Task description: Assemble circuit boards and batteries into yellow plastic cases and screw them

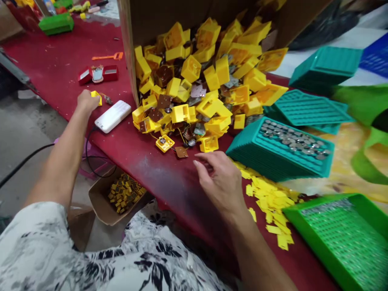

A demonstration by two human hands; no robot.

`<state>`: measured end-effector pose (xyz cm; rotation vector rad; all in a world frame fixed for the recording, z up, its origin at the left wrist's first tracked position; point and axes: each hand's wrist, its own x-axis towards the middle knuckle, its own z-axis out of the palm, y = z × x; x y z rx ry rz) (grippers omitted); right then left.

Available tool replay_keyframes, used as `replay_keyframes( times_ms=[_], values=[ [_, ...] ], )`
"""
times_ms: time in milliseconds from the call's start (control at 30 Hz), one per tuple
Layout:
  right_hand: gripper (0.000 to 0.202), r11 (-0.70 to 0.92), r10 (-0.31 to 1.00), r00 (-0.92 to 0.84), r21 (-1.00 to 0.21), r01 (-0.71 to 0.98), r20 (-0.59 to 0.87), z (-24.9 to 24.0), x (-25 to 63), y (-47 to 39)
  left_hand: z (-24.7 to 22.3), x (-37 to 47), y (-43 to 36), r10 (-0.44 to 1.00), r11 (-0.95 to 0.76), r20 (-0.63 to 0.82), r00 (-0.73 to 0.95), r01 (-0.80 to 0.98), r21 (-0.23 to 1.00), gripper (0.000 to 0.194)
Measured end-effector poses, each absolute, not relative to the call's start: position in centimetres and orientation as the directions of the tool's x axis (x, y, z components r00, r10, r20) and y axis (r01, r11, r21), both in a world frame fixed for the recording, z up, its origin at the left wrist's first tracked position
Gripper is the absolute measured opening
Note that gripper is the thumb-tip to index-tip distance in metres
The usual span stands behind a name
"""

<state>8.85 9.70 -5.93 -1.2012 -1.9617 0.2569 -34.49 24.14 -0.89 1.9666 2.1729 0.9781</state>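
My left hand [87, 100] is stretched out to the left side of the table, its fingers closed on a small yellow plastic housing [97, 97]. A wire with a small metallic part [107, 100] trails from that side. My right hand [220, 178] hovers above the table's front part, thumb and index finger apart, with nothing visible between them. Just beyond its fingertips lie a brown square plate [181, 152] and a yellow housing with a round metal part [165, 143]. Behind them, a heap of yellow housings [190, 68] with wires and boards spills from a cardboard box [129, 48].
A white power bank [112, 116] with a cable, a red case [110, 72] and an orange toy shovel [112, 56] lie left. Teal trays [273, 161] with coin cells, yellow tabs [269, 198] and a green tray [333, 242] stand right. A carton [100, 206] sits below.
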Motion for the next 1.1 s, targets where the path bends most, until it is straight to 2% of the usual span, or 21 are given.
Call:
replay_keyframes(
  times_ms=[100, 167, 233, 300, 367, 433, 567, 700, 800, 967, 1100],
  values=[
    [0.016, 0.496, 0.836, -0.221, -0.519, 0.697, 0.502, -6.8, 8.7, 11.4, 0.8, -34.0, 22.7, 0.882, 0.2, 0.307, -0.357, 0.875, 0.442, 0.032],
    [0.017, 0.463, 0.862, -0.239, -0.504, 0.729, 0.447, -7.2, 8.3, 12.3, 1.9, -31.6, 20.4, 0.876, 0.24, 0.296, -0.38, 0.877, 0.416, 0.02],
    [0.018, 0.467, 0.869, -0.288, -0.476, 0.745, 0.402, -7.4, 7.4, 13.0, 2.3, -27.6, 17.1, 0.911, 0.212, 0.261, -0.318, 0.907, 0.365, 0.019],
    [0.025, 0.507, 0.85, -0.355, -0.426, 0.749, 0.388, -7.4, 6.0, 13.4, 1.7, -23.0, 13.6, 0.974, 0.129, 0.127, -0.189, 0.917, 0.376, 0.018],
    [0.043, 0.523, 0.841, -0.397, -0.364, 0.771, 0.366, -7.2, 4.3, 13.6, 0.0, -18.9, 10.9, 0.995, 0.068, 0.036, -0.091, 0.91, 0.41, 0.015],
    [0.056, 0.489, 0.864, -0.403, -0.312, 0.814, 0.303, -6.8, 2.7, 13.6, -2.0, -16.2, 9.4, 1.0, 0.026, -0.006, -0.026, 0.916, 0.4, 0.026],
    [0.04, 0.421, 0.907, -0.392, -0.279, 0.863, 0.156, -5.8, 1.2, 13.1, -4.2, -14.4, 8.8, 0.995, 0.055, 0.051, -0.088, 0.885, 0.462, 0.03],
    [0.038, 0.371, 0.926, -0.323, -0.323, 0.871, 0.194, -4.9, 2.2, 11.6, -3.8, -14.5, 8.4, 0.995, 0.057, 0.036, -0.096, 0.809, 0.586, 0.025],
    [0.035, 0.336, 0.939, -0.284, -0.344, 0.876, 0.194, -4.4, 3.3, 10.3, -3.4, -14.4, 8.1, 0.994, 0.078, 0.012, -0.11, 0.773, 0.63, 0.025],
    [0.035, 0.279, 0.959, -0.247, -0.333, 0.901, 0.136, -3.9, 4.2, 9.5, -3.9, -14.1, 8.5, 0.989, 0.082, 0.052, -0.141, 0.798, 0.597, 0.023],
    [0.034, 0.301, 0.95, -0.251, -0.322, 0.898, 0.187, -3.4, 4.2, 9.5, -5.4, -13.2, 9.6, 0.96, 0.046, 0.218, -0.175, 0.867, 0.496, 0.041]
  ],
)
